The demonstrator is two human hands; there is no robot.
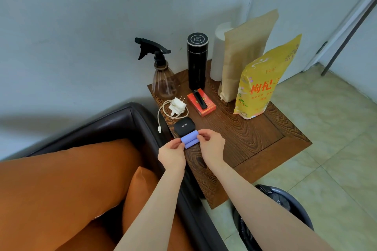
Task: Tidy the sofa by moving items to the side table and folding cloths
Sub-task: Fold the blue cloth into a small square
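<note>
A small lilac cloth [189, 139], folded into a tight roll, lies at the near left edge of the dark wooden side table [255, 138]. My left hand [172, 154] pinches its left end. My right hand [211, 144] pinches its right end. Just behind the roll sits a black Redmi case [183, 126]. The brown leather sofa arm [122, 122] and orange cushions [67, 185] fill the lower left.
On the table stand a spray bottle [163, 75], a black flask [196, 61], a white charger with cable [176, 107], a red box with a black lighter [201, 102], a paper roll [219, 51], a brown pouch [242, 55] and a yellow bag [261, 83]. A dark bin [285, 210] stands on the tiled floor.
</note>
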